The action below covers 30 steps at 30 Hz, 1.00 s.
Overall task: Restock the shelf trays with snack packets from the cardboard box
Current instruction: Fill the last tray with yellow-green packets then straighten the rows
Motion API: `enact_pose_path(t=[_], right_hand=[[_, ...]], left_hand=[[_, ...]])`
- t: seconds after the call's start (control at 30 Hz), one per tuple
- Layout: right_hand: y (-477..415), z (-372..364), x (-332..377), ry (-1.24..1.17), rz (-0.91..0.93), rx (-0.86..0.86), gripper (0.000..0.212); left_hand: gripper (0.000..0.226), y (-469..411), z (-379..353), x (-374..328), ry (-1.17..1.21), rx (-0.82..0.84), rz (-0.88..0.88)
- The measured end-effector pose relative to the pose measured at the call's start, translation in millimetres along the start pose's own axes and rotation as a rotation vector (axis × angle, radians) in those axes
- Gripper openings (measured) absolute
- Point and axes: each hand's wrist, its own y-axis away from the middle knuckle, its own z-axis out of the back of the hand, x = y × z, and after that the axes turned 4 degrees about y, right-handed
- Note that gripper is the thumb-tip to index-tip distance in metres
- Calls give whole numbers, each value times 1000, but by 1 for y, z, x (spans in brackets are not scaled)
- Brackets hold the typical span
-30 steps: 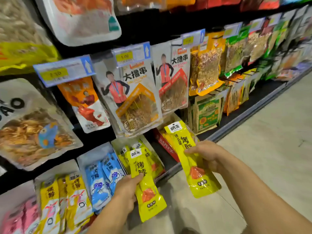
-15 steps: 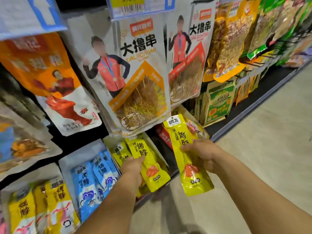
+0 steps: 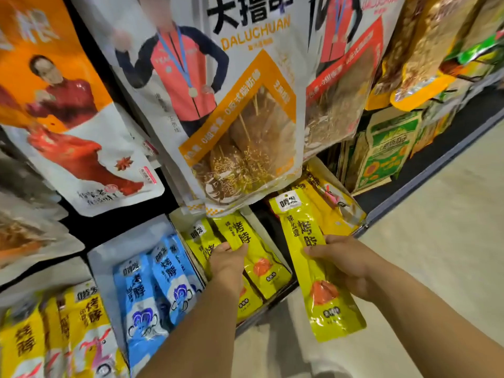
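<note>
The job is at the putting-in step. The shelf (image 3: pixel 436 170) is full of snacks, and big bags (image 3: pixel 245 118) hang down over the trays. The middle tray (image 3: pixel 268 236) sits under one big bag.

The left hand (image 3: pixel 227 264) lays the first packet (image 3: pixel 253 252), a yellow-green one, into this tray on top of others of the same kind. Its thumb lies on the front of the packet and pinches it. The other fingers are hidden, so I cannot tell how they lie.

The right hand (image 3: pixel 346 264) holds the second packet (image 3: pixel 327 301) in the air, just beside the tray and above the floor (image 3: pixel 436 255). Its fingers (image 3: pixel 313 251) curl round the middle of the packet.

I think the next move is to let go of the first packet so it lies flat. Then the second one can go in beside it. The big bag hangs low, so the packet likely has to slide in low and straight.

The white tray (image 3: pixel 128 244) to the left holds blue packets (image 3: pixel 141 290). Farther left lie yellow packets (image 3: pixel 90 317), but their tray is hard to see. Behind the second packet, more yellow packets with pink marks (image 3: pixel 335 205) lie in another tray. A green box (image 3: pixel 381 156) stands on the shelf to the right. The cardboard box is not in sight.
</note>
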Motion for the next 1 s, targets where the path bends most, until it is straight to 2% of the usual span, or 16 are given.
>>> enact_pose_path(t=[0.17,0.27,0.43,0.53,0.63,0.77,0.87,0.97,1.0], right_hand=[[0,5,-15,-23,-18,18,26],[-1,7,-21,-44,-27,13,25],[-3,4,-26,-43,-12,21,27],[-7,1,-27,-45,-21,35,32],[-10,-8,-29,-34,-20,58,33],[-13,-30,-29,11,-9,67,28],[-17,-52,-29,29,5,50,22],[-26,-79,-31,63,20,35,21],[-34,-87,-34,83,29,28,28]], left_hand=[[63,1,-3,2,-222,-36,-29],[61,3,-3,4,-400,-66,-127],[68,9,1,3,-543,-65,-210],[66,15,8,-1,-580,-52,-242],[55,19,24,-4,-591,-43,-339],[42,22,49,-5,-600,-129,-502],[46,27,69,-8,-637,-257,-582],[61,23,85,-5,-644,-286,-510],[64,21,88,-3,-628,-262,-474]])
